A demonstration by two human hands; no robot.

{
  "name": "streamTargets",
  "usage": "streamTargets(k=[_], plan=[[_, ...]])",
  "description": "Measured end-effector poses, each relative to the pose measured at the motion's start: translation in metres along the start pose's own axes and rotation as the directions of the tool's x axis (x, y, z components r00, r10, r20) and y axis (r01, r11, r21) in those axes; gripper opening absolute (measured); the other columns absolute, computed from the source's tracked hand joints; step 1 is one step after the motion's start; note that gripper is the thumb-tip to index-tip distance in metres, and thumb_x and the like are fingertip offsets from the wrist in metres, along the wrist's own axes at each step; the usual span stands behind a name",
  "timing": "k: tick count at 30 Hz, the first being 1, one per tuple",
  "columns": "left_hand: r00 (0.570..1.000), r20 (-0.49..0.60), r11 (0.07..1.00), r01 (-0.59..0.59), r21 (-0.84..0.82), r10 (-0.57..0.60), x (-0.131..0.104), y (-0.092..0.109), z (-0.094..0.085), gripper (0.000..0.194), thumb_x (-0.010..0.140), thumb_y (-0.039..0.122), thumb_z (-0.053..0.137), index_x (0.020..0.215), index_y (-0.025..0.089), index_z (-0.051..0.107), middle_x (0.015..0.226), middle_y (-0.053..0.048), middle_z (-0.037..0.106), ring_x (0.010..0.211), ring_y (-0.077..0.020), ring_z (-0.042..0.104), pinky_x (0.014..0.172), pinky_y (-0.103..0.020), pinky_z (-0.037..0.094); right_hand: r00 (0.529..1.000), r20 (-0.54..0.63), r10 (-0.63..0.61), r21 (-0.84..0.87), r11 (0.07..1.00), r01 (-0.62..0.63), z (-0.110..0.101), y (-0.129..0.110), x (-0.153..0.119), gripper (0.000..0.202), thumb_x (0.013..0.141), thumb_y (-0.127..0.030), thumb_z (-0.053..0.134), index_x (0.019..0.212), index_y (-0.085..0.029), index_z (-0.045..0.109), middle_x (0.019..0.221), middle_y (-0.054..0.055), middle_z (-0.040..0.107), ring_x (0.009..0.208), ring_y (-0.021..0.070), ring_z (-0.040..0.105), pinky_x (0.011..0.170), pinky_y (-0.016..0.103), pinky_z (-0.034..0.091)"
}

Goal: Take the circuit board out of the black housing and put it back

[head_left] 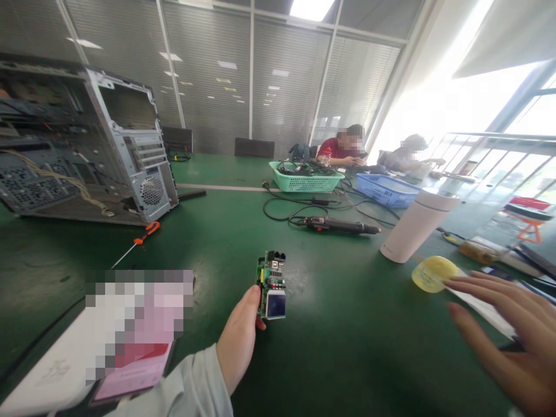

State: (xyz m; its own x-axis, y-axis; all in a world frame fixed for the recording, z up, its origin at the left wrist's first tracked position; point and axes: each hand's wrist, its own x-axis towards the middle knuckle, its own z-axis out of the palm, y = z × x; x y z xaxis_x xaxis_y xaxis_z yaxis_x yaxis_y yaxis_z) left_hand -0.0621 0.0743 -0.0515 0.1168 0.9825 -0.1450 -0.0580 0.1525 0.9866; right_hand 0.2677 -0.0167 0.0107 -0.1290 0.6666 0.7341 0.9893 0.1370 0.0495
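Observation:
My left hand (240, 327) grips a small green circuit board (273, 285) by its left edge, above the green table. The board carries a little dark screen with a white frame, black connectors at its far end and a lit red spot. At the right, my right hand (508, 339) is spread with its fingers apart and nothing in it. Its fingertips come close to a round, yellow, translucent object (434, 274); whether they touch it I cannot tell. White paper (486, 313) lies partly under that hand.
An open computer case (130, 150) stands at left, an orange-handled screwdriver (145, 233) before it. A phone (134, 376) and white box (56, 370) lie nearer. Beyond are a black electric screwdriver (341, 225), pale tumbler (417, 226), green basket (306, 180), blue basket (386, 191) and two seated people.

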Motion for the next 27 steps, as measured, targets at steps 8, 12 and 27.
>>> streamTargets(k=[8,12,27], plan=[[0.985,0.135,0.994,-0.112,0.016,0.109,-0.005,0.007,0.004,0.040,0.083,0.051,0.057,0.106,0.018,0.056,0.108,-0.010,0.068,0.094,-0.0254,0.064,0.077,-0.035,0.050,0.972,-0.014,-0.236,0.324,0.918,0.227,0.028,-0.099,0.041,0.018,0.099,-0.020,0.042,0.114,-0.017,0.051,0.112,0.010,0.054,0.114,0.0271,0.047,0.094,0.040,0.038],[0.974,0.129,0.981,-0.194,0.028,0.189,-0.006,0.005,0.006,0.027,0.080,0.036,0.064,0.100,0.019,0.055,0.107,-0.009,0.068,0.098,-0.0252,0.064,0.084,-0.036,0.049,0.968,0.025,-0.251,0.400,0.890,0.221,0.038,-0.124,0.045,0.023,0.097,-0.018,0.043,0.118,-0.016,0.051,0.118,0.009,0.053,0.119,0.0272,0.043,0.097,0.041,0.038],[0.862,0.239,0.774,-0.507,0.380,0.447,-0.014,0.012,0.003,0.030,0.071,0.009,0.065,0.097,0.024,0.060,0.100,-0.002,0.065,0.097,-0.0222,0.061,0.089,-0.037,0.048,0.893,0.146,-0.427,0.575,0.770,0.275,0.071,-0.131,0.047,0.047,0.105,-0.051,0.024,0.123,-0.016,0.050,0.113,0.008,0.056,0.106,0.0244,0.051,0.089,0.041,0.049]])
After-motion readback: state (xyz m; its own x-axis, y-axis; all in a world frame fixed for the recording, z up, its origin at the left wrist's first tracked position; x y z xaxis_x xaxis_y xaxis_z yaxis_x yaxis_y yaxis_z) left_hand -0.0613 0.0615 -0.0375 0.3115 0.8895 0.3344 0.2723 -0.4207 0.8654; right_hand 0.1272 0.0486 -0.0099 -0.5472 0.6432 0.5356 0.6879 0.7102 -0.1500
